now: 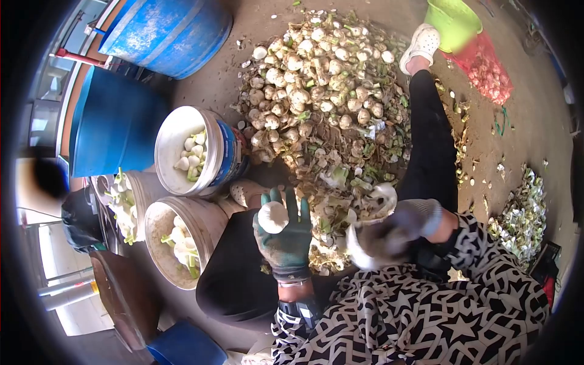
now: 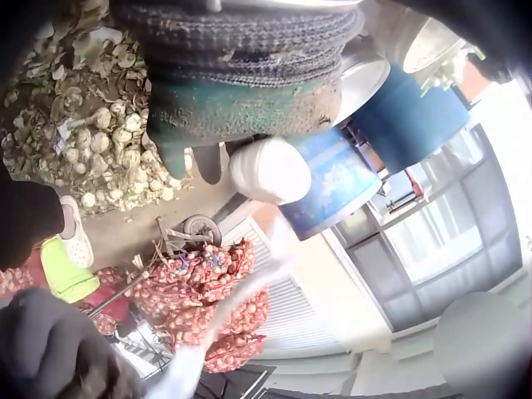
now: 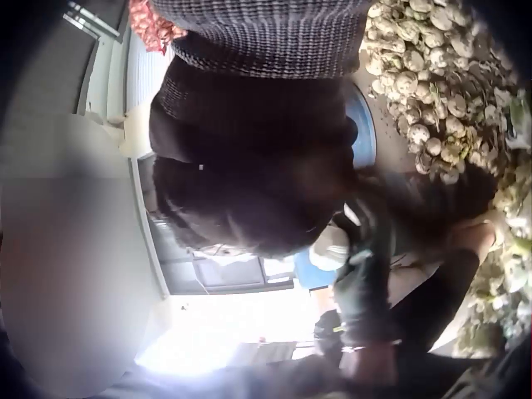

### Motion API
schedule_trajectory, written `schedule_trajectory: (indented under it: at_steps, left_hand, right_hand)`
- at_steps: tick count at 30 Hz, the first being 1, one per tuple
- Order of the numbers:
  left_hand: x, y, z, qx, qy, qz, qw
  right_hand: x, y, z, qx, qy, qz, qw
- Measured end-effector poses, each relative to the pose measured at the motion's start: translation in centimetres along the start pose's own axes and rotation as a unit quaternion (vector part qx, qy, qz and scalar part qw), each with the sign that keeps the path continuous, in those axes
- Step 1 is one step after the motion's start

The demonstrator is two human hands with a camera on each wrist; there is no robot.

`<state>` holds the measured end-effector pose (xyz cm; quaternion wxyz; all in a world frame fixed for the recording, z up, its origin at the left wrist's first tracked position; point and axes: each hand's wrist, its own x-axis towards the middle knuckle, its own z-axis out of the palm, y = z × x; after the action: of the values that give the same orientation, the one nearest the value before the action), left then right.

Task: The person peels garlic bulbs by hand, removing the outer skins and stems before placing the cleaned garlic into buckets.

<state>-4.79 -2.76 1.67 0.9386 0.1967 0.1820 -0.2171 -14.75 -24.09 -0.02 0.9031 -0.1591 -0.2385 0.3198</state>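
Note:
My left hand (image 1: 283,246), in a green glove, is palm up with fingers extended, bearing a white garlic bulb (image 1: 273,218). The same bulb (image 2: 271,170) shows beside the gloved left hand (image 2: 241,108) in the left wrist view. My right hand (image 1: 401,228), in a dark grey glove, is motion-blurred to the right of the left. Its fingers look curled round a pale, streaked thing (image 2: 179,374), too blurred to identify. In the right wrist view the back of the right hand (image 3: 249,166) hides what it grips; the bulb (image 3: 330,248) lies beyond it.
A heap of untrimmed bulbs (image 1: 322,79) lies ahead, with leafy scraps (image 1: 334,176) nearer. At the left stand white buckets (image 1: 161,149) with trimmed bulbs and blue barrels (image 1: 115,121). A green tub (image 1: 453,27), red net bag (image 1: 486,73) and peelings (image 1: 523,219) are at the right.

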Motion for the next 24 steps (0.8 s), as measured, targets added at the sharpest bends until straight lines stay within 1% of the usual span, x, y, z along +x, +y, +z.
schedule_trajectory:
  at_steps: [1, 2, 3, 4, 5, 6, 7, 8, 9, 10, 11, 12, 13, 14, 15, 16, 17, 18, 20, 21, 22, 23, 24]
  left_hand:
    - [0.4, 1.0, -1.3, 0.033, -0.022, 0.020, 0.999]
    - [0.8, 1.9, -2.3, 0.060, -0.046, 0.033, 0.997]
    - [1.1, 4.8, -3.5, 0.031, -0.137, 0.020, 0.990]
    - [1.8, 7.6, -5.0, 0.000, -0.225, 0.009, 0.974]
    - [0.1, 8.6, -1.8, -0.074, -0.070, 0.132, 0.986]
    - [-0.8, 9.9, -1.2, -0.239, -0.185, 0.077, 0.950]
    - [-0.9, 11.1, -0.1, -0.123, -0.127, 0.206, 0.962]
    - [-0.9, 10.9, 0.4, -0.121, -0.120, 0.211, 0.962]
    - [-0.2, 10.3, 0.4, -0.079, -0.075, 0.197, 0.974]
    - [0.3, 9.5, 0.3, -0.036, -0.028, 0.182, 0.982]
    - [1.1, 8.3, -0.8, 0.073, -0.021, 0.152, 0.986]
    - [2.2, 6.0, -0.3, 0.087, 0.035, 0.124, 0.988]
    - [3.0, 3.5, -0.3, 0.091, 0.065, 0.103, 0.988]
    - [3.5, 2.2, -0.8, 0.137, 0.069, 0.033, 0.988]
    - [4.0, 0.1, -0.9, 0.191, 0.053, 0.019, 0.980]
    - [4.6, -0.9, -1.9, 0.220, 0.015, -0.005, 0.975]
    - [4.8, -1.9, -2.0, 0.251, 0.026, -0.014, 0.967]
    - [5.0, -2.7, -1.9, 0.282, 0.034, -0.021, 0.958]
    - [5.5, -3.4, -2.6, 0.333, 0.022, -0.049, 0.941]
    - [5.2, -3.5, -2.5, 0.422, 0.051, -0.049, 0.904]
    - [5.6, -3.4, -2.3, 0.494, 0.034, -0.053, 0.867]
    - [6.0, -3.9, -2.8, 0.606, -0.038, 0.053, 0.793]
    - [6.3, -4.2, -3.1, 0.697, -0.104, 0.156, 0.692]
  right_hand:
    - [1.6, -0.1, -0.6, -0.330, 0.090, 0.231, 0.911]
    - [2.1, -0.5, -1.2, -0.599, 0.171, 0.429, 0.655]
    - [-1.7, 2.4, -4.0, -0.678, 0.251, 0.217, 0.656]
    - [1.7, 2.8, -7.2, -0.709, 0.162, 0.561, 0.395]
    - [1.1, 1.5, -8.3, -0.712, 0.174, 0.572, 0.368]
    - [-0.4, 0.4, -10.6, -0.697, 0.271, 0.501, 0.435]
    - [-0.3, -1.6, -11.4, -0.684, 0.340, 0.473, 0.439]
    - [-0.6, -3.6, -12.7, -0.656, 0.421, 0.451, 0.436]
    - [-2.6, -3.6, -16.8, -0.675, 0.494, 0.361, 0.412]
    - [-3.9, -4.0, -20.6, -0.651, 0.590, 0.319, 0.356]
    - [-3.9, -5.8, -21.9, -0.631, 0.599, 0.371, 0.325]
    - [-3.6, -6.7, -24.1, -0.600, 0.624, 0.399, 0.303]
    - [-2.8, -6.8, -25.9, -0.602, 0.609, 0.433, 0.281]
    - [-2.3, -6.3, -27.3, -0.602, 0.593, 0.468, 0.259]
    - [-2.4, -5.3, -28.9, -0.601, 0.588, 0.472, 0.264]
    - [-2.7, -4.0, -30.8, -0.619, 0.599, 0.451, 0.236]
    - [-2.3, -3.6, -31.4, -0.637, 0.608, 0.426, 0.208]
    - [-2.2, -3.9, -32.0, -0.640, 0.603, 0.426, 0.212]
    - [-1.7, -5.4, -31.5, -0.565, 0.606, 0.454, 0.328]
    - [-2.1, -5.1, -31.4, -0.604, 0.610, 0.380, 0.344]
    - [-2.0, -5.8, -30.7, -0.619, 0.543, 0.379, 0.424]
    - [-1.4, -6.0, -28.9, -0.661, 0.463, 0.355, 0.472]
    - [-0.3, -6.2, -25.7, -0.695, 0.376, 0.329, 0.516]
